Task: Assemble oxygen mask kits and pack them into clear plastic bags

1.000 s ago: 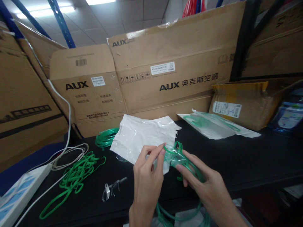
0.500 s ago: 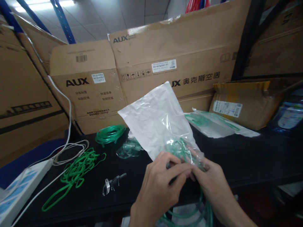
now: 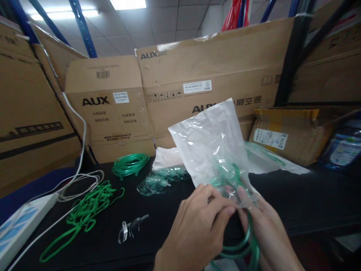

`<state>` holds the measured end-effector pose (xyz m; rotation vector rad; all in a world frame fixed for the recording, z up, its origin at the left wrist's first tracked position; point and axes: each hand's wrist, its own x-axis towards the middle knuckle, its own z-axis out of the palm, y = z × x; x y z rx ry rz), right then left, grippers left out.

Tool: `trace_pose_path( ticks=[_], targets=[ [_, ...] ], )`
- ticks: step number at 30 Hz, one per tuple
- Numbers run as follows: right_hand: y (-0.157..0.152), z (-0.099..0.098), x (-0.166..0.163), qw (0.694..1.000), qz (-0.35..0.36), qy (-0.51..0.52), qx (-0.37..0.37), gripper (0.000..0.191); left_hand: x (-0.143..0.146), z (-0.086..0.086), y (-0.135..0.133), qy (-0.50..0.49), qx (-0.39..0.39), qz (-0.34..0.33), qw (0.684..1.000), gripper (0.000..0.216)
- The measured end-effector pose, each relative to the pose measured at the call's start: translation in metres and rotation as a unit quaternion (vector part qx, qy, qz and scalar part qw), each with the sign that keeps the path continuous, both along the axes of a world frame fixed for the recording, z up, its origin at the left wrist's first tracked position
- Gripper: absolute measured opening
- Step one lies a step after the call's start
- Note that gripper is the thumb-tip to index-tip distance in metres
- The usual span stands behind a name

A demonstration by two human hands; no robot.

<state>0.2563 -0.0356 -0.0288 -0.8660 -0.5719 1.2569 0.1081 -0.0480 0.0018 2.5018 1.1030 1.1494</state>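
Note:
A white-backed clear plastic pouch [image 3: 208, 139] tilts up in front of me, with green parts showing through its lower film. My left hand [image 3: 197, 226] pinches the near edge of the pouch, thumb and forefinger pressed together. Around the pouch's lower right corner my right hand [image 3: 265, 222] is closed, its fingers partly inside or behind the clear film. Green tubing [image 3: 248, 241] hangs in loops below and beside the right palm. Whether the right hand also grips the tubing I cannot tell.
On the black shelf [image 3: 158, 233] lie coiled green tubing [image 3: 131, 164], clear green masks [image 3: 153, 184], green elastic cords [image 3: 90, 207] and small clear pieces with metal strips [image 3: 129, 229]. A power strip [image 3: 26, 216] sits left. Behind are cartons [image 3: 109, 79], another pouch [image 3: 270, 162] and a bottle [image 3: 344, 145].
The pouch and both hands have shifted right and slightly down, uncovering more masks and a white sheet behind. The right-hand fingers show more through the film.

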Motion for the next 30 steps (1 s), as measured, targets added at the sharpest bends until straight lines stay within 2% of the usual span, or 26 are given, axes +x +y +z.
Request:
trace_pose_path(
  ticks=[3,5,7,9,13,19,22,25,28,30],
  targets=[
    [0.0,0.0,0.002,0.999,-0.023,0.036,-0.024,0.046,0.016,-0.017,-0.002,0.013,0.056,0.068,0.996,0.018],
    [-0.001,-0.002,0.007,0.999,-0.016,0.025,-0.034,0.042,0.028,-0.032,-0.003,0.014,0.086,0.103,0.991,0.02],
    [-0.005,-0.006,0.018,0.999,-0.012,0.007,-0.043,0.038,0.039,-0.043,-0.004,0.006,0.087,0.113,0.99,0.023],
    [-0.011,-0.014,0.033,0.999,-0.011,0.005,-0.046,0.032,0.045,-0.046,-0.004,0.004,0.072,0.101,0.992,0.024],
    [-0.025,-0.026,0.061,0.997,0.055,0.001,-0.062,0.02,0.048,-0.032,0.001,0.041,0.051,0.06,0.996,0.016],
    [-0.024,-0.021,0.059,0.996,0.018,0.0,-0.09,0.041,0.045,-0.008,0.01,0.097,0.024,0.007,0.995,0.015],
    [-0.019,-0.022,0.057,0.997,0.039,-0.04,-0.058,0.031,0.044,-0.007,0.01,0.146,0.022,-0.014,0.989,0.019],
    [-0.021,-0.029,0.067,0.994,0.061,-0.064,-0.058,0.022,0.044,-0.008,0.01,0.179,0.006,-0.029,0.983,0.025],
    [-0.026,-0.033,0.088,0.988,0.078,-0.11,-0.074,0.027,0.047,-0.007,0.015,0.196,-0.004,-0.021,0.98,0.032],
    [-0.027,-0.031,0.102,0.971,0.087,-0.212,-0.071,0.032,0.05,-0.007,0.019,0.206,-0.009,-0.013,0.978,0.034]
  ],
)
